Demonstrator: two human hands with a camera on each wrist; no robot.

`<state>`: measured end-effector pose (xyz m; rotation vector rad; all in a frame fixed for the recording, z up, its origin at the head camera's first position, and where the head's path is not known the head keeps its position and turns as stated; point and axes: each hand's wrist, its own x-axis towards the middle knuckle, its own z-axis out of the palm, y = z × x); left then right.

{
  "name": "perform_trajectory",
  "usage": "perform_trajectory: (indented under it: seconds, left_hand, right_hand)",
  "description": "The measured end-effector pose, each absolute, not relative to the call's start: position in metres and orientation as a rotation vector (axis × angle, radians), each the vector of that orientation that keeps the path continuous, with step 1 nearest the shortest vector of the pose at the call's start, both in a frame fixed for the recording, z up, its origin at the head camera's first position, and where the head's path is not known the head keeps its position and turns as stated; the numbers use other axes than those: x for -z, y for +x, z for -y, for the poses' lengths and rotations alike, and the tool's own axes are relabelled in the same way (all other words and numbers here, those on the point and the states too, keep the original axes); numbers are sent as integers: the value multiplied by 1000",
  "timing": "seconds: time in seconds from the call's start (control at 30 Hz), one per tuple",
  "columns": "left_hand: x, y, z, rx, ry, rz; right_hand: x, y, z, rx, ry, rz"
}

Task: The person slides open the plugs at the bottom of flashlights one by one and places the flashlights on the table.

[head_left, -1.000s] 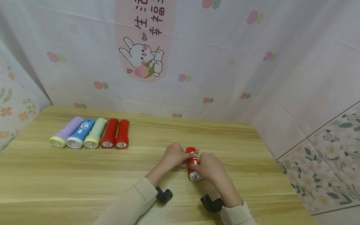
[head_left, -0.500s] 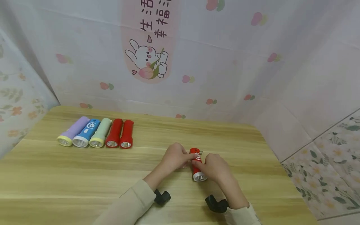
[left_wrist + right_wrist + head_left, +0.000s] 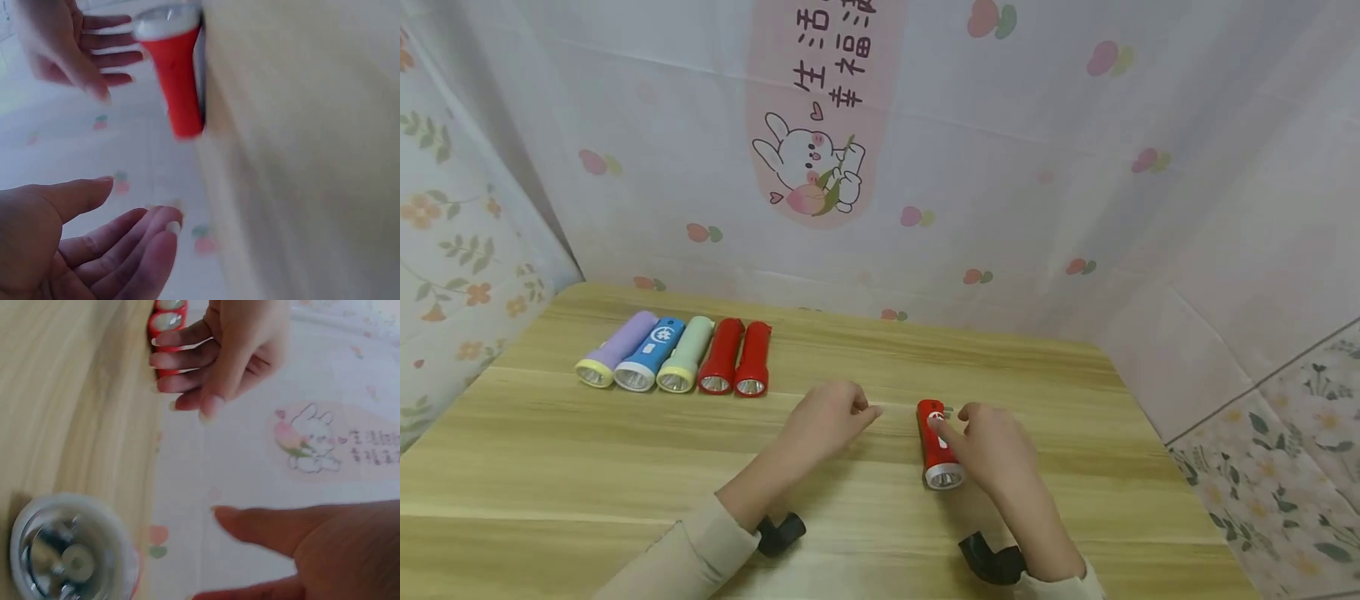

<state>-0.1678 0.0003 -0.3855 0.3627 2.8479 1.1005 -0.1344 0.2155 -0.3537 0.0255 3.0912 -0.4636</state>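
Observation:
A red flashlight (image 3: pixel 936 442) with a white head lies on the wooden table, its lens toward me and metal prongs showing at its right side. My right hand (image 3: pixel 1000 446) hovers just right of it, the thumb overlapping it in the head view. In the right wrist view the thumb and fingers of that right hand (image 3: pixel 337 544) stand apart, with the flashlight's lens (image 3: pixel 75 556) beside them. My left hand (image 3: pixel 823 421) is left of the flashlight, holding nothing. Loosely bent fingers of the left hand (image 3: pixel 94 250) show in the left wrist view, away from the flashlight.
At the back left, several flashlights lie side by side: purple (image 3: pixel 621 346), blue (image 3: pixel 651 354), pale green (image 3: pixel 688 354), and two red ones (image 3: pixel 722 354). A printed curtain (image 3: pixel 1000 192) rises behind the table. A floral tiled surface (image 3: pixel 1292 458) borders the right side.
My left hand has let go of the red flashlight and moved left. The right hand's fingers have loosened from it. The head view has shifted slightly left, so things appear further right.

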Motion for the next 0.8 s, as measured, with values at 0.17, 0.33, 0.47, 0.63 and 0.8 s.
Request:
perform_trajectory:
  seconds: [0.17, 0.33, 0.47, 0.63, 0.8]
  left_hand:
    - [361, -171, 42, -1002, 248, -2900]
    - [343, -184, 82, -921, 193, -3005]
    - [341, -197, 105, -841, 94, -3047]
    - [346, -212, 122, -704, -3, -3058]
    - [348, -227, 129, -641, -15, -3043]
  right_hand:
    - [346, -125, -199, 772, -119, -3069]
    - [341, -122, -182, 951, -259, -2983]
    - [344, -125, -170, 994, -332, -2901]
    - [356, -132, -150, 1029, -470, -2792]
    - [372, -139, -123, 1113, -524, -2665]
